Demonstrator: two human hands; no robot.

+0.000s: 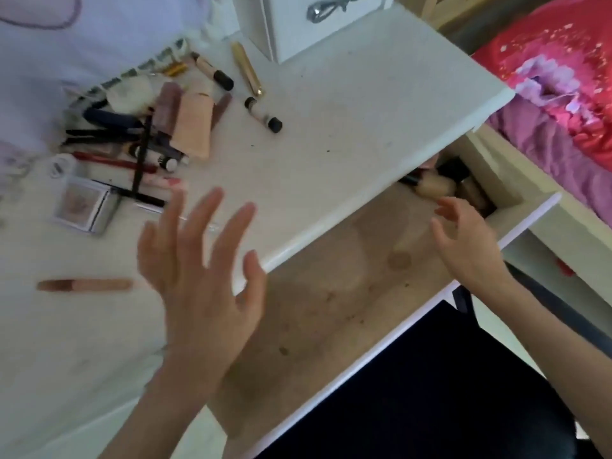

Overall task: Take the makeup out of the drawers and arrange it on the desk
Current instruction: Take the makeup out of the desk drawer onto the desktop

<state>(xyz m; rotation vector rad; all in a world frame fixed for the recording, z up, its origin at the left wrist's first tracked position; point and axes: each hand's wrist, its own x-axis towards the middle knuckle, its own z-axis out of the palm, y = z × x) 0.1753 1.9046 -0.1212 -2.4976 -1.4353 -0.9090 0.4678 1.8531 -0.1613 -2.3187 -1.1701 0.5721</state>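
Place: a bedroom in a home, at a dressing table.
Table: a white desk [347, 134] with an open drawer [331, 293] under its front edge; both hands are above this edge and hold nothing.
Makeup: a heap of tubes, pencils and a compact [84, 207] lies on the desk beyond the left hand [202, 276].
Small chest: a white box with a silver bow handle [334, 6] stands at the back.
Bed: a red and purple cover [563, 104] lies beyond the right hand [463, 240].
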